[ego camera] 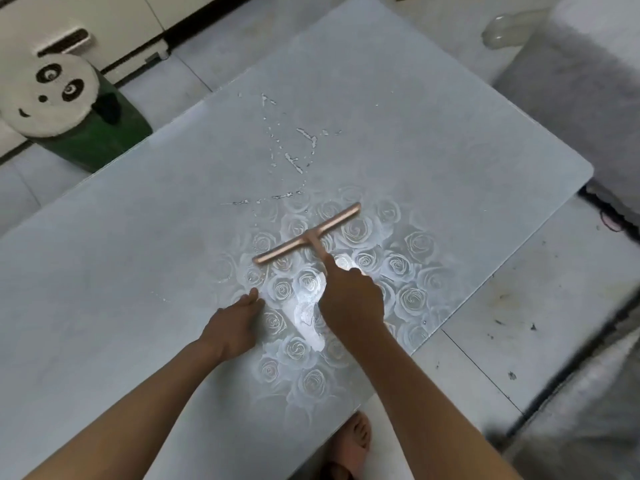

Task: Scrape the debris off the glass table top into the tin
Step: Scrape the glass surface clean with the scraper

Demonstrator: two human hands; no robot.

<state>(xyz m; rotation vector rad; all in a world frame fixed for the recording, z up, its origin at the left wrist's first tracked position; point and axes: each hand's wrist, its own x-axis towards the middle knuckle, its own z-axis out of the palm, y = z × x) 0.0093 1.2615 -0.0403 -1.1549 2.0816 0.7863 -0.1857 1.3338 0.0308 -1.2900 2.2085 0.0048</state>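
Near the right edge of the rose-patterned glass table top [104, 271], the right hand [351, 299] is clasping a copper T-shaped scraper [306, 239]. The left hand [235, 323] is resting loose-fingered, and white debris streaks [294, 157] are lying beyond.

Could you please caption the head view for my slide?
Right hand holds a scraper on the table near debris; left hand rests alongside.

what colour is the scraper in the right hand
The scraper is pinkish copper all over, best seen in the head view.
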